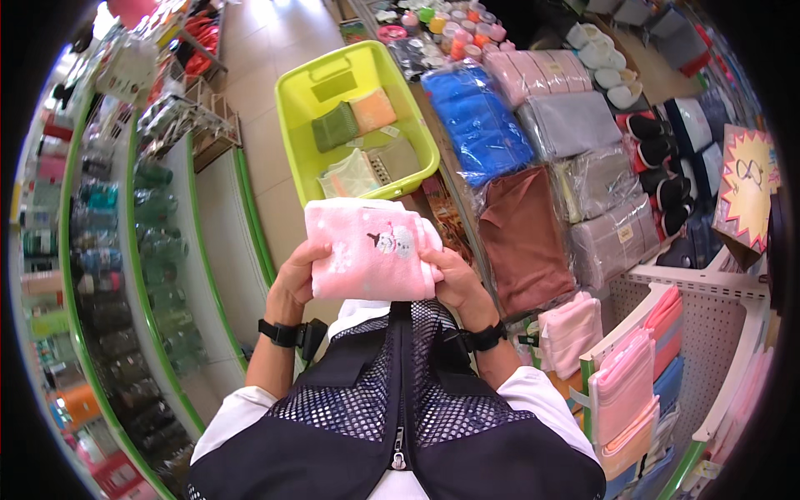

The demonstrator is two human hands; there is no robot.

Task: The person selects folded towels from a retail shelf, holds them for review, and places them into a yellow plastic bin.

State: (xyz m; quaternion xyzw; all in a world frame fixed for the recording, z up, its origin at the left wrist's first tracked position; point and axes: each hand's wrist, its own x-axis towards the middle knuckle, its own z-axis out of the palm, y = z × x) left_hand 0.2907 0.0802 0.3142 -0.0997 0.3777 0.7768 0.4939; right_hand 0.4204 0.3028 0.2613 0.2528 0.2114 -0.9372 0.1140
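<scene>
A folded pink towel (369, 269) with an embroidered snowman is held flat in front of my chest. My left hand (299, 270) grips its left edge, thumb on top. On the right edge, my right hand (457, 275) pinches the folded layers the same way. Just beyond the towel stands a yellow-green plastic bin (289, 137). Inside it lie a dark green folded cloth (336, 125), an orange one (373, 108), a grey one (400, 157) and a pale one (351, 175). The towel's underside and most of my fingers are hidden.
Shelves of bottles (156, 250) with green edges run along the left. To the right are bagged textiles: a blue pack (478, 122) and a brown one (528, 240). Pink towels (625, 381) sit on a white rack (694, 275) at lower right, below a price sign (747, 181).
</scene>
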